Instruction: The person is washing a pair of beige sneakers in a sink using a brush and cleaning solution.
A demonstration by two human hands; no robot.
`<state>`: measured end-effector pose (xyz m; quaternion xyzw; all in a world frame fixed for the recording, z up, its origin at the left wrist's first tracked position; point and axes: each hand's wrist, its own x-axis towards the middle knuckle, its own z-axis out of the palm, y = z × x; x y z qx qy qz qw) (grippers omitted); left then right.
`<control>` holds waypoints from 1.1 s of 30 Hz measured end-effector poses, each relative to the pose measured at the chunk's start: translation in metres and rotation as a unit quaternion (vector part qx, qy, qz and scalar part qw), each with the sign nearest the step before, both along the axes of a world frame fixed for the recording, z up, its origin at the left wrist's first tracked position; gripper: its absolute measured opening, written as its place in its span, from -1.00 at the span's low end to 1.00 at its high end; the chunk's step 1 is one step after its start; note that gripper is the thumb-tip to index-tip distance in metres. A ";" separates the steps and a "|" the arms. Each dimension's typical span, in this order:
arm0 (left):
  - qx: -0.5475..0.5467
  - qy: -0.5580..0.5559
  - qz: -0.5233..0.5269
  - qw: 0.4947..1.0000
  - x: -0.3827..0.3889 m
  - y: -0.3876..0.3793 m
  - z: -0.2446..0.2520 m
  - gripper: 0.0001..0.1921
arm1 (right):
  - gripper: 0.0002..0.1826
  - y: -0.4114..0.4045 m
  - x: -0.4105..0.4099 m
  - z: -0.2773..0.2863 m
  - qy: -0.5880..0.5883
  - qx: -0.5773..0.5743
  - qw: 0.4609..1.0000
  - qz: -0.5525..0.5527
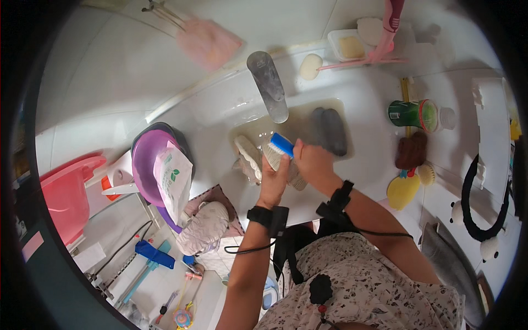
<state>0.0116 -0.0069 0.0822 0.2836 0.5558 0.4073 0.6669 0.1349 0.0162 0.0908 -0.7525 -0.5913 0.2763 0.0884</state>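
Over a white sink basin [363,173] holding murky water, my left hand [274,183] grips a beige shoe [298,179], its ridged sole facing up. My right hand [315,167] holds a blue scrub brush [282,144], whose white bristles rest against that sole. Part of the shoe is covered by my hands. Just left of it lies another pale shoe [249,159], partly in the water. A pair of dark grey shoes or slippers [330,130] sits at the basin's right side. The metal faucet [268,88] reaches over the water from the back.
Left of the basin stand a purple tub [144,173] with a white plastic bag [173,177] and a cloth-like bundle [206,225]. A white soap bar [310,67] lies at the back. On the right are a green bottle [412,114], a brown sponge [411,150] and a yellow scrubber [402,193].
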 end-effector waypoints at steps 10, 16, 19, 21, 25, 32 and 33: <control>0.039 0.053 -0.088 0.994 0.009 -0.004 0.000 -0.38 | -0.38 0.009 0.016 -0.021 -0.015 0.020 1.000 -0.015; 0.016 0.100 -0.113 0.988 0.003 -0.003 -0.013 -0.59 | -0.37 -0.004 0.012 -0.027 -0.029 0.039 0.999 0.012; -0.018 0.061 -0.051 0.997 0.008 -0.003 -0.010 -0.54 | -0.39 -0.004 0.005 -0.025 -0.015 0.059 0.998 0.005; -0.053 0.070 -0.108 0.990 -0.005 -0.002 -0.016 -0.52 | -0.39 -0.021 -0.014 -0.011 0.003 0.093 0.994 0.057; 0.022 0.089 -0.072 0.993 0.006 -0.004 -0.011 -0.54 | -0.38 0.012 0.020 -0.031 -0.009 -0.003 0.999 -0.037; -0.012 0.058 -0.064 0.996 0.007 -0.002 -0.009 -0.53 | -0.37 0.005 0.013 -0.028 -0.004 -0.009 0.999 -0.030; -0.007 0.054 -0.066 0.996 0.009 0.004 -0.009 -0.53 | -0.37 0.008 0.018 -0.028 -0.018 -0.004 1.000 -0.021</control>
